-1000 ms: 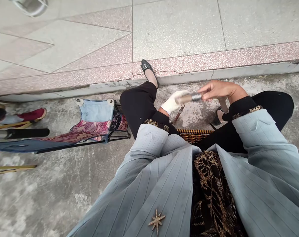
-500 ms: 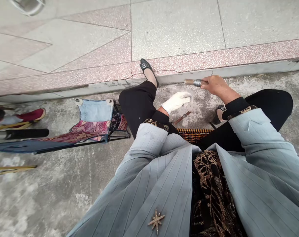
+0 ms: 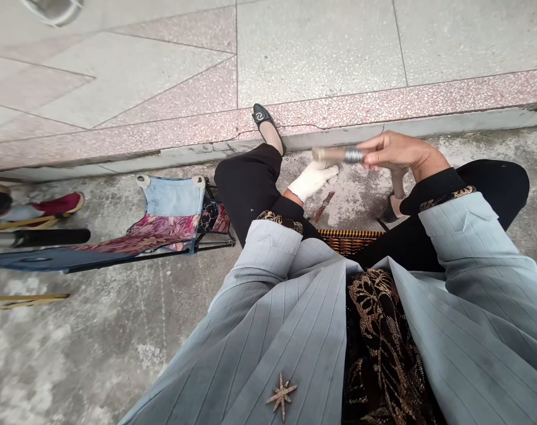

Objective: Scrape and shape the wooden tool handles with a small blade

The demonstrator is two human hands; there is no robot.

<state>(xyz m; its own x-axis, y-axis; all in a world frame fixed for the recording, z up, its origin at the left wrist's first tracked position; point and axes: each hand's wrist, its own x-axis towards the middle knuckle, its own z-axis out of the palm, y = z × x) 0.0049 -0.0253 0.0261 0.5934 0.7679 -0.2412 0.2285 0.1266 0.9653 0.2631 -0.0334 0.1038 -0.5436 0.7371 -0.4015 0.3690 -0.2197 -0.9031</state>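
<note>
My right hand point(image 3: 394, 152) is bare and closed round a short brown stick with a silver band point(image 3: 339, 155), holding it level above the ground; the stick is blurred by motion. Just below its tip my left hand point(image 3: 313, 179), in a white glove, rests low near the concrete with the fingers together; whether it holds anything is hidden. A thin brown rod point(image 3: 324, 206) lies on the concrete under the gloved hand. My knees in black trousers frame both hands, and a woven seat edge point(image 3: 348, 239) shows between them.
A folding stool with blue and floral cloth point(image 3: 162, 221) stands to the left. A black tube point(image 3: 42, 237) and yellow sticks point(image 3: 24, 301) lie at far left, beside a red shoe point(image 3: 58, 206). A raised terrazzo step point(image 3: 321, 118) runs across ahead.
My right hand swung the banded stick up and away to the right, then brought it back down over the gloved hand. The gloved hand stayed low, shifting slightly.
</note>
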